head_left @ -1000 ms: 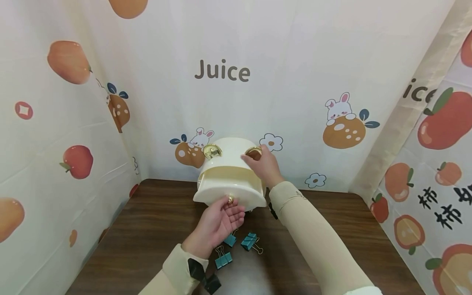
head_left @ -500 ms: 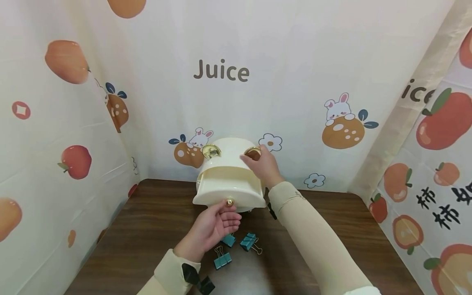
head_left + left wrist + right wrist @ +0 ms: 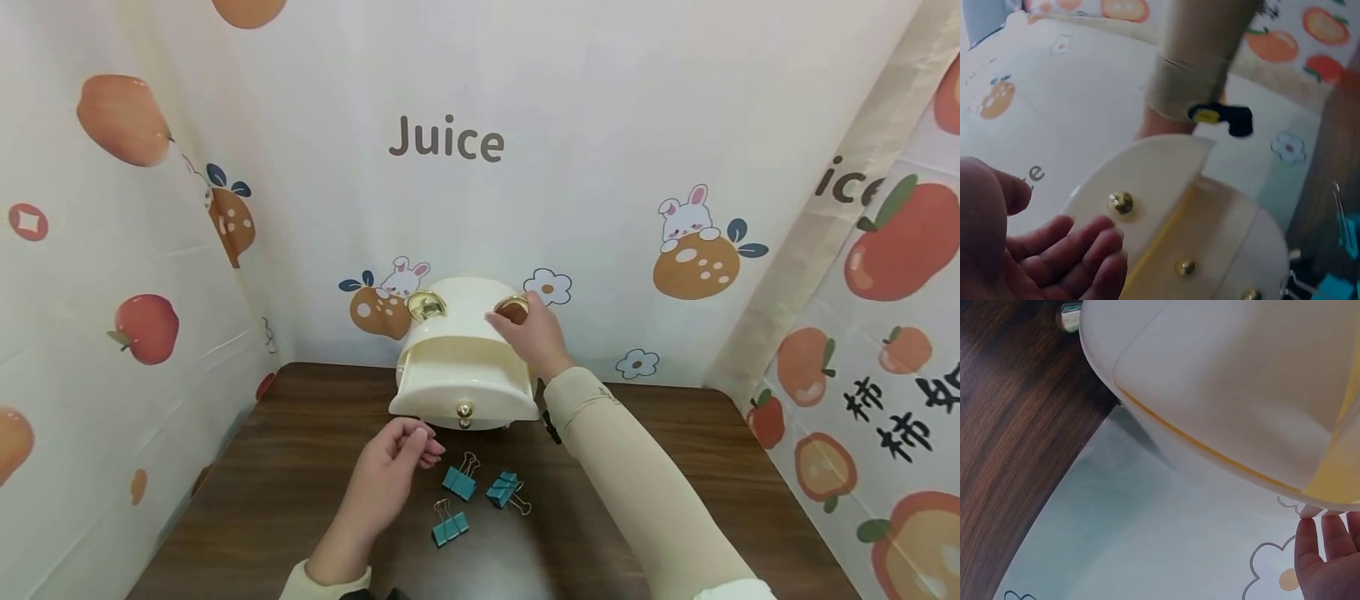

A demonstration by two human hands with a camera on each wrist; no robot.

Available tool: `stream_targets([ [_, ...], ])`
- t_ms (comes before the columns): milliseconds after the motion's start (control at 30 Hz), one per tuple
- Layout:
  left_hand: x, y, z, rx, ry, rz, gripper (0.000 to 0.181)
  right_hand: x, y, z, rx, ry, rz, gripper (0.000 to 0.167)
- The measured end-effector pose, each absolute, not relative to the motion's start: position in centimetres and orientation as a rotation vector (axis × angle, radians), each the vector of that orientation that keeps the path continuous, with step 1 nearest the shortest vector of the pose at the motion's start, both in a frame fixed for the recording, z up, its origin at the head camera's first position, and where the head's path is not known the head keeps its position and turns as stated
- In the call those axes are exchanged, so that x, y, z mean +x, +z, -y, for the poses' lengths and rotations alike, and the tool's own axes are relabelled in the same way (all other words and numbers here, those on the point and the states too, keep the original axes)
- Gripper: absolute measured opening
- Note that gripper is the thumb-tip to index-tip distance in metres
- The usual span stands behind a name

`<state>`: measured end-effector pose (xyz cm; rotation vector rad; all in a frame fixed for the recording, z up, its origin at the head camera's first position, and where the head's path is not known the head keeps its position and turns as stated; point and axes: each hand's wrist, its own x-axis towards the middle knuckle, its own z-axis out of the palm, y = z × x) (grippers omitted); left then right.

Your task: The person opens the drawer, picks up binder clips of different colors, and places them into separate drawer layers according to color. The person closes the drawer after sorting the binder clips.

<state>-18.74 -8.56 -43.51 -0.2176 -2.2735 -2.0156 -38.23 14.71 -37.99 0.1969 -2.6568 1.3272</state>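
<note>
A cream, round-topped drawer box (image 3: 472, 304) with two round gold ear-like pieces stands at the back of the table. Its top drawer (image 3: 465, 396) is pulled out, with a gold knob (image 3: 465, 408) on the front. My right hand (image 3: 536, 333) holds the box at its right gold ear (image 3: 514, 308); in the right wrist view its fingertips (image 3: 1308, 537) show at the box's edge. My left hand (image 3: 386, 467) hangs in front and to the left of the drawer, apart from the knob, holding nothing. Its fingers (image 3: 1094, 250) are relaxed in the left wrist view.
Three teal binder clips lie on the dark wooden table (image 3: 300, 467): one clip (image 3: 459, 482) near the drawer box, one clip (image 3: 450, 529) closer in, one clip (image 3: 506, 490) to the right. A printed curtain (image 3: 600, 125) hangs close behind the box.
My left hand has let go of the drawer knob and moved down and left, away from the drawer. The drawer stays pulled out, and my right hand keeps its place on the box.
</note>
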Motion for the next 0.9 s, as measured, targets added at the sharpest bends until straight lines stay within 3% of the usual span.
stream_targets([
  [133,-18.6,-45.0,8.4,-0.257,-1.607,2.45,0.01,-38.2,-37.9,-14.8,0.199,1.328,2.661,0.068],
  [300,-18.7,-48.0,8.1,-0.318,-1.402,2.594,0.011,-38.2,-37.9,-14.9,0.207,1.335,2.662,0.069],
  [567,-18.4,-52.6,8.2,-0.308,-1.48,2.775,0.028,-38.1,-38.1,-14.6,0.189,1.344,2.667,0.073],
  [900,-18.2,-55.0,8.0,-0.237,-1.413,2.876,0.03,-38.1,-37.9,-14.7,0.176,1.345,2.66,0.069],
])
